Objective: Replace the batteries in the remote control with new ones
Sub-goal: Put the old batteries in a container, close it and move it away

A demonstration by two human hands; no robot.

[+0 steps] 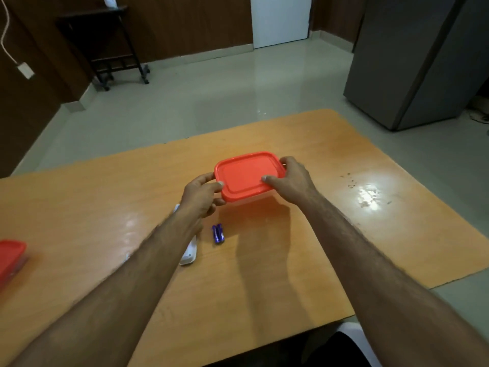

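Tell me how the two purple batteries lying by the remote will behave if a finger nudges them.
The purple batteries are small cylinders lying on their sides, so they will probably roll sideways when nudged. The table looks glossy, so they may also slide easily. They lie side by side, seemingly touching, so pushing one likely moves the other.

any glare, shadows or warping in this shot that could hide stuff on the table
Head view: a bright glare patch whitens the orange wooden table at right; the left hand and right hand gripping the red-lidded plastic box cast soft shadows toward the two blue batteries; wide-angle distortion bends the table edges; the left forearm partly hides the white remote control.
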